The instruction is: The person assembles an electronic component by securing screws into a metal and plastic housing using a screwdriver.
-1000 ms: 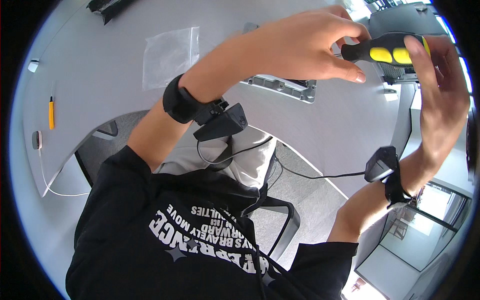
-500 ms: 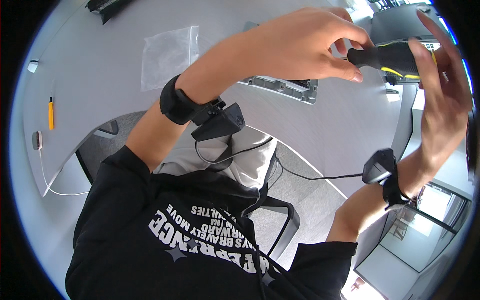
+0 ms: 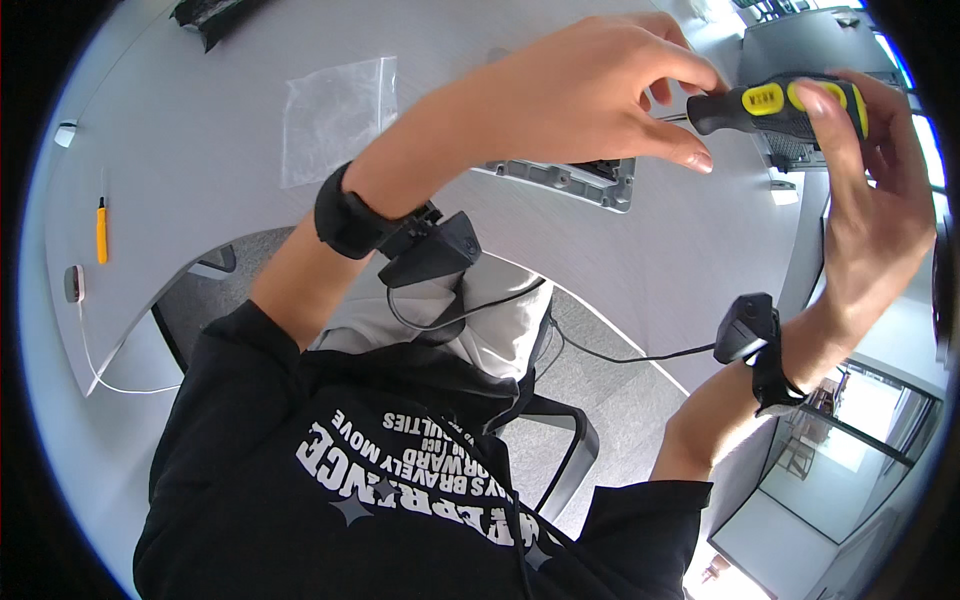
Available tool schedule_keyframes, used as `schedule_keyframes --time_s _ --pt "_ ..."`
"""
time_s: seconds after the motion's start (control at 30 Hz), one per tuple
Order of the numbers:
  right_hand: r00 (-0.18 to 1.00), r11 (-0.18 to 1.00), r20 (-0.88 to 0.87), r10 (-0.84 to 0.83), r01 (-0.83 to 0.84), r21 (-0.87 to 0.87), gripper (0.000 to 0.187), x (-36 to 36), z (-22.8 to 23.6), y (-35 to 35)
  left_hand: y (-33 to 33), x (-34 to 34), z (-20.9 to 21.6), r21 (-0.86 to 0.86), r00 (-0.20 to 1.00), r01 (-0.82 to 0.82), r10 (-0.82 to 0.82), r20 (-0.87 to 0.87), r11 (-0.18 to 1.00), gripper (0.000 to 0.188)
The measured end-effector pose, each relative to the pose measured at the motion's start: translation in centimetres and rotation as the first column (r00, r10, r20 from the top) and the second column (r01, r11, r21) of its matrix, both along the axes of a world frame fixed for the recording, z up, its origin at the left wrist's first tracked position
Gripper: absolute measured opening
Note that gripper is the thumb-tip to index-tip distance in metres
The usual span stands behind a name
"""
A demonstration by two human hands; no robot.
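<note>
My right hand (image 3: 875, 190) is closed round the black and yellow handle of a screwdriver (image 3: 735, 112), its thumb on top. The handle lies nearly level, and its thin shaft runs left between the fingers of my left hand (image 3: 610, 95). My left hand is open, with thumb and index finger apart on either side of the shaft; the tip is hidden by that hand. Beneath the left hand, a grey metal housing (image 3: 565, 178) with a dark inside rests on the table, mostly covered by my forearm and hand.
A clear zip bag (image 3: 335, 120) lies left of my forearm. Farther left are a yellow-handled small screwdriver (image 3: 101, 232) and a round white device (image 3: 74, 284) on a cable. Dark equipment (image 3: 800, 50) stands at the far right. Each wrist wears a black strapped camera (image 3: 440, 248).
The screwdriver handle has turned in my right hand, showing more yellow, and its fingers have curled in. My left hand has shifted slightly left, away from the handle's end.
</note>
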State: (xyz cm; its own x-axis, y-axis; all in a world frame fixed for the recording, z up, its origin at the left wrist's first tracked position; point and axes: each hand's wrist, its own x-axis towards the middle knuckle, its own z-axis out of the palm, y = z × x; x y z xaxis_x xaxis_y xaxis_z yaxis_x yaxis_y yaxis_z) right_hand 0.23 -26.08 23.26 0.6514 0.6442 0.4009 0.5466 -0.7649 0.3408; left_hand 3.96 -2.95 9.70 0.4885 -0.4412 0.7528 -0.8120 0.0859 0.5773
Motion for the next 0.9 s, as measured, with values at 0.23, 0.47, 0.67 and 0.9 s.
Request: schedule_keyframes --time_s 0.23,0.47,0.67,0.9 --pt "0.974 0.959 -0.024 0.223 -0.215 0.185 0.031 1.1 -0.6 2.0 0.1 1.0 -0.2 0.026 0.937 0.131 -0.115 -0.329 0.991 0.022" --pt "0.945 0.947 -0.108 0.309 -0.316 -0.053 0.032 1.6 1.1 0.2 0.1 0.9 -0.2 -0.032 0.911 0.228 -0.224 -0.345 0.973 0.022" --pt "0.992 0.973 -0.058 -0.109 0.118 0.197 0.045 1.2 -1.0 0.7 -2.2 1.1 -1.7 0.014 0.996 -0.083 0.083 -0.017 0.996 0.033" --pt "0.907 0.913 -0.228 0.354 -0.388 -0.128 0.037 1.6 2.0 0.5 0.1 1.0 -0.6 -0.032 0.902 0.239 -0.234 -0.364 0.97 0.026"
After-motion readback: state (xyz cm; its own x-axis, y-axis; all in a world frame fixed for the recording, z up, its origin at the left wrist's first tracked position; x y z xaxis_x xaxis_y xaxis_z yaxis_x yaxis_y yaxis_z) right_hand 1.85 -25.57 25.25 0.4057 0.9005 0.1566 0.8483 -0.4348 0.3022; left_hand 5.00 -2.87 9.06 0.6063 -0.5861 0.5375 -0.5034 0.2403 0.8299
